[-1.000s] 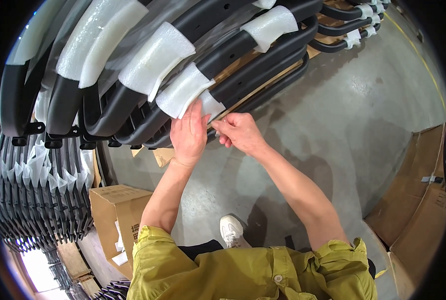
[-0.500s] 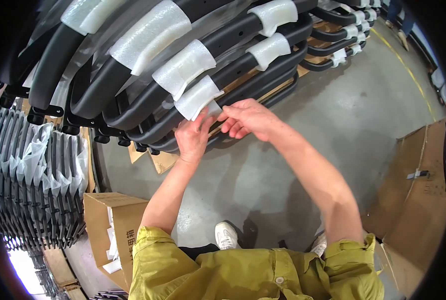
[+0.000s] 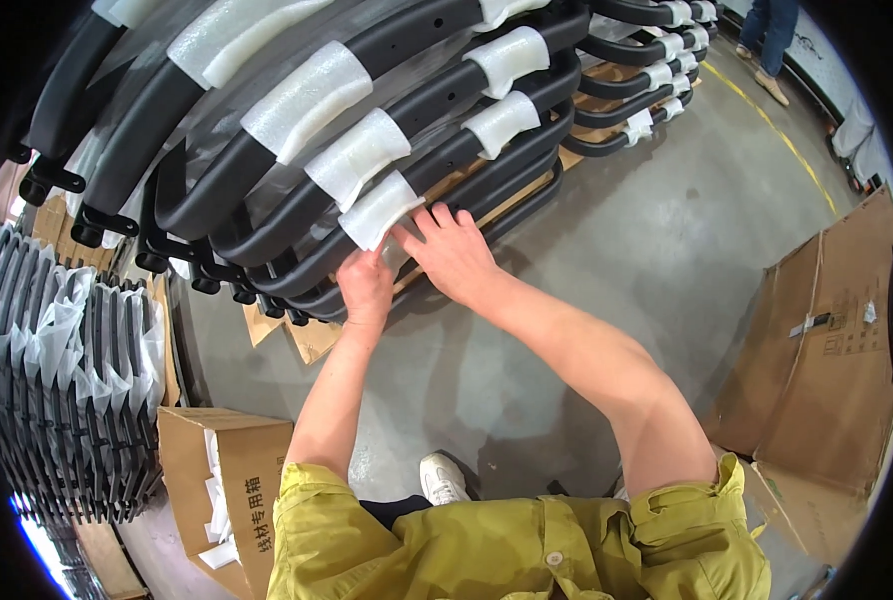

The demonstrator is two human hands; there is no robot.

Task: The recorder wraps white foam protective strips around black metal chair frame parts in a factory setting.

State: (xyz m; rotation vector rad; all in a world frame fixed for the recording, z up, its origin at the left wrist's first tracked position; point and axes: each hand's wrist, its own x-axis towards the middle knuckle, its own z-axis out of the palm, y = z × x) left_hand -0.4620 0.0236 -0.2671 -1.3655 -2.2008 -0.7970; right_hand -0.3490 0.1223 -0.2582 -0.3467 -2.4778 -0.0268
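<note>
Beside the fingers [image 3: 445,216], the white foam wrap [image 3: 379,212] is looking soft and slightly glossy; above them, the black tubes [image 3: 432,101] are showing smooth, satin-matt surfaces. Left of the fingers, the plastic film [image 3: 62,310] is gleaming, crinkled; below them, the cardboard box [image 3: 252,455] is looking dull, the cloth shirt [image 3: 417,550] matt and creased.

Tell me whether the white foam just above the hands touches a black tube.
Touching: the head view shows the foam wrapped over the black tube.
</note>
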